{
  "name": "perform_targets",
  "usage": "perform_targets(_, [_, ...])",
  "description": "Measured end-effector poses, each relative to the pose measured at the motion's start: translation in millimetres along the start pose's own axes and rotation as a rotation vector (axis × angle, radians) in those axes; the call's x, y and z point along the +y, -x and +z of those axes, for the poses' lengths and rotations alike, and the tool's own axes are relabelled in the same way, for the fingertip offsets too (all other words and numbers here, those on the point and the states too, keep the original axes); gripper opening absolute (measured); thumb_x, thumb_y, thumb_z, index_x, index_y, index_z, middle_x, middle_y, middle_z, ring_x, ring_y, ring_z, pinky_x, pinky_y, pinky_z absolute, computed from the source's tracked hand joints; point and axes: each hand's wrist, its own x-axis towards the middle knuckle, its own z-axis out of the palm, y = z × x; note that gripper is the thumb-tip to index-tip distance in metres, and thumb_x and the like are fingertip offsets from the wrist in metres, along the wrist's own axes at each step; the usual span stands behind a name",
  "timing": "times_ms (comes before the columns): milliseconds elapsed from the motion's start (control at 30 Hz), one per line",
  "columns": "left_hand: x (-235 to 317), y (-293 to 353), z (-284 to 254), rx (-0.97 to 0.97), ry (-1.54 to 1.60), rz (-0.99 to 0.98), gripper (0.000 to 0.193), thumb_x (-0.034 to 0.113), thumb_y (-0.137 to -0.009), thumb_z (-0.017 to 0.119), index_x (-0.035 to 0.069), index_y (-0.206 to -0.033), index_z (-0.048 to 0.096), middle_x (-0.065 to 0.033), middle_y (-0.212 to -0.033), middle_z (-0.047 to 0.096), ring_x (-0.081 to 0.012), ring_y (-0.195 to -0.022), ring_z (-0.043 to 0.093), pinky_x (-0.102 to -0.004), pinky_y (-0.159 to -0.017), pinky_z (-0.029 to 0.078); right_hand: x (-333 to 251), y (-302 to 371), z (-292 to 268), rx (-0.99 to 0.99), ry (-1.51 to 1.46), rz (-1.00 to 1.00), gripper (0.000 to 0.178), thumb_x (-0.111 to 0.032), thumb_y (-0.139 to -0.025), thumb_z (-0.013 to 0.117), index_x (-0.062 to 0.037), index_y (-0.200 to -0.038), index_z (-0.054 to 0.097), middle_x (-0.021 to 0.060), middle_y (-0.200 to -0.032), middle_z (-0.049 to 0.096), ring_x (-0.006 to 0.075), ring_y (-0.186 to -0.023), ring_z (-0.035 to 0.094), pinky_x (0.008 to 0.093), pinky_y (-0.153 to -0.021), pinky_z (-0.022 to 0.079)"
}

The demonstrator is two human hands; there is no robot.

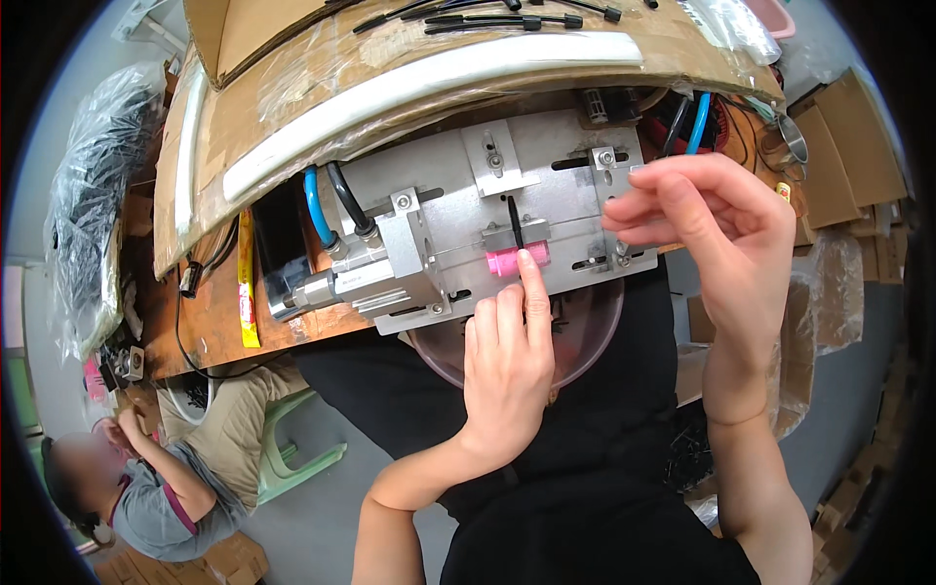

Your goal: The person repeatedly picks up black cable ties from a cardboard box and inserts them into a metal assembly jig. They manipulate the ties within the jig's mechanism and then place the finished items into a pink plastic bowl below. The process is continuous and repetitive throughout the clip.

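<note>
My left hand [512, 356] reaches up to the metal fixture with its index finger stretched out. That fingertip rests on a short pink cylinder [504, 262], which lies against a small metal block [495, 236]. A thin black rod [515, 220] runs from the block toward the back of the plate; whether it joins the pink piece is hidden. My right hand [707, 214] hovers over the right end of the metal plate [565, 210], fingers bent and apart, nothing visible in them. Left of the pink piece sits a pneumatic cylinder [375, 278] with blue and black hoses.
A cardboard sheet [429, 97] with a white strip overhangs the fixture; several black rods [483, 21] lie on it. Below the plate is a translucent bowl [590, 336]. A yellow strip [248, 283] lies on the wooden table [195, 327]. Another person [166, 487] sits lower left beside a green stool [292, 453].
</note>
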Motion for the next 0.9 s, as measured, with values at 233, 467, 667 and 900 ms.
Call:
perform_targets(233, [-0.6, -8.8, -12.1, -0.099, 0.029, -0.002, 0.069, 0.007, -0.075, 0.066, -0.009, -0.138, 0.043, -0.0104, -0.098, 0.052, -0.0226, -0.086, 0.054, -0.0311, -0.080, 0.047, 3.9, 15.0, -10.7, 0.065, -0.100, 0.023, 0.012, 0.000, -0.093, 0.061, 0.0090, -0.099, 0.067, 0.0135, -0.088, 0.070, 0.0183, -0.082, 0.070, 0.0278, -0.074, 0.059])
perform_targets(467, [-24.2, -137.8, -59.8, 0.264, 0.169, 0.210, 0.025, 0.004, -0.081, 0.064, -0.001, -0.104, 0.058, -0.0141, -0.095, 0.053, -0.0290, -0.090, 0.052, -0.0399, -0.078, 0.045, -4.2, -62.4, -30.4, 0.163, 0.577, -0.312, 0.008, -0.003, -0.088, 0.067, 0.0042, -0.091, 0.069, 0.0096, -0.087, 0.071, 0.0114, -0.073, 0.065, 0.0202, -0.059, 0.049])
perform_targets(667, [-74.8, -233.3, -45.5, 0.068, 0.204, 0.266, 0.024, 0.013, -0.083, 0.070, 0.001, -0.102, 0.063, -0.0159, -0.076, 0.063, -0.0327, -0.075, 0.062, -0.0409, -0.072, 0.049, -2.4, -153.6, -29.1, -0.161, 1.089, -0.273, 0.016, -0.011, -0.078, 0.071, 0.0011, -0.086, 0.065, 0.0145, -0.074, 0.062, 0.0310, -0.073, 0.062, 0.0401, -0.068, 0.047])
perform_targets(900, [-137.7, -206.4, -82.3, -0.089, 0.329, 0.297, 0.047, -0.006, -0.078, 0.068, 0.011, -0.121, 0.063, -0.0059, -0.089, 0.058, -0.0172, -0.078, 0.056, -0.0302, -0.077, 0.049, 9.9, -159.4, -29.2, -0.138, 1.097, -0.547, 0.010, -0.003, -0.078, 0.066, 0.0028, -0.084, 0.060, 0.0151, -0.079, 0.061, 0.0309, -0.075, 0.060, 0.0389, -0.071, 0.047])
